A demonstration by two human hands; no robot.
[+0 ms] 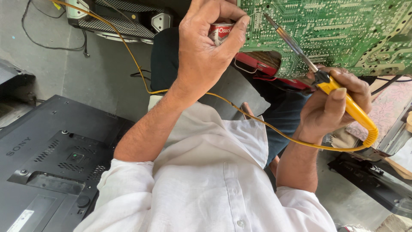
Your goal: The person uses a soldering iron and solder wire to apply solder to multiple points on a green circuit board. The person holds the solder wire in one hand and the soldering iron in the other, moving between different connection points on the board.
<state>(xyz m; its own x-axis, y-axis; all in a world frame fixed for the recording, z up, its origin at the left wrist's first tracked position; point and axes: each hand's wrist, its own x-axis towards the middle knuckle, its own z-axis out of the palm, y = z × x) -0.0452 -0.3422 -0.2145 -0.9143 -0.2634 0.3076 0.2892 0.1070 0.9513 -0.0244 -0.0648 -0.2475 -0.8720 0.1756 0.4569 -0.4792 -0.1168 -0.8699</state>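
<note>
My left hand (205, 47) is closed around a small red and white solder reel (219, 32), and a thin wire runs from it up to the green circuit board (343, 30). My right hand (332, 105) grips the yellow handle of a soldering iron (339, 92). The iron's metal shaft points up and left, with its tip (267, 16) touching the board next to the wire. The board stands tilted across the top right, solder side toward me.
A yellow cord (128, 51) runs from the iron across my arm to the upper left. A black television back (56, 159) lies at the lower left. A grey speaker unit (124, 19) sits on the concrete floor at the top. Dark gear lies at the lower right.
</note>
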